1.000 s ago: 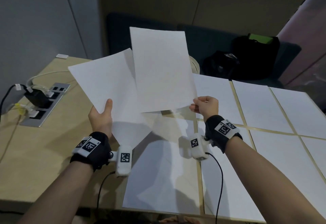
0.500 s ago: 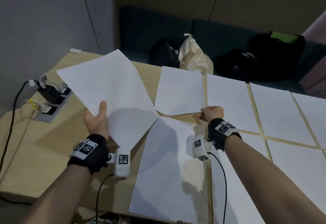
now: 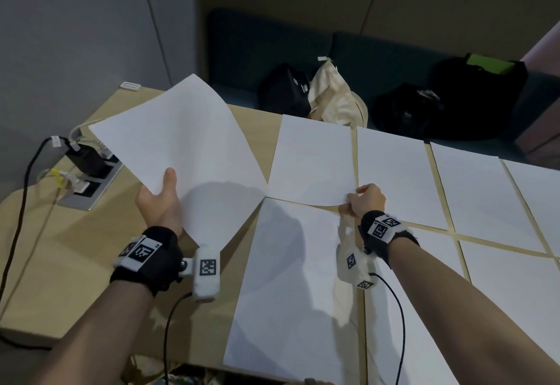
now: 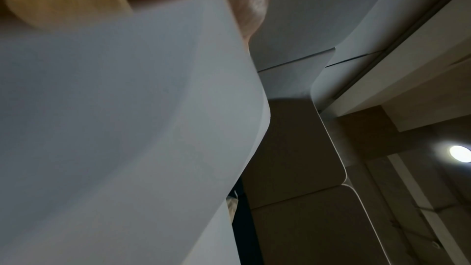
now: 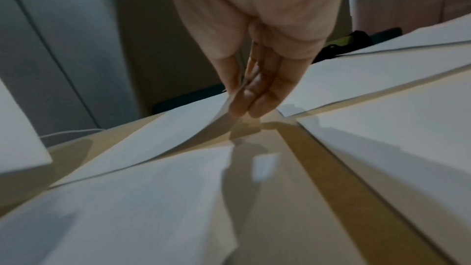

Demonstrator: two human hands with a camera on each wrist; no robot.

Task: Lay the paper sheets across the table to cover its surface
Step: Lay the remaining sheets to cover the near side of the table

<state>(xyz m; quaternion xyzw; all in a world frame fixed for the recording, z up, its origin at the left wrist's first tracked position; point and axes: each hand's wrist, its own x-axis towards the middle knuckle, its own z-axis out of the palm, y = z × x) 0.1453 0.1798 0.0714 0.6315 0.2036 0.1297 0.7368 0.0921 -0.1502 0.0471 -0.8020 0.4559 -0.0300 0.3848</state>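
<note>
My left hand (image 3: 159, 200) holds a white paper sheet (image 3: 188, 148) up above the table's left part, thumb on top, fingers hidden beneath; that sheet (image 4: 114, 128) fills the left wrist view. My right hand (image 3: 362, 200) pinches the near right corner of another sheet (image 3: 313, 160) that lies almost flat in the back row. In the right wrist view the thumb and fingers (image 5: 244, 98) clamp that lifted corner of the sheet (image 5: 178, 130). Several more white sheets (image 3: 400, 172) lie in two rows on the wooden table (image 3: 60, 257), narrow gaps between them.
A power socket box (image 3: 88, 178) with plugs and cables sits in the table's left side. A small white object (image 3: 131, 85) lies at the far left corner. Black bags (image 3: 448, 106) and a cream cloth bag (image 3: 336, 100) rest on the bench behind.
The right hand has brought its sheet down from the air onto the back row and still holds its corner. The left hand's sheet stays raised, shifted slightly left.
</note>
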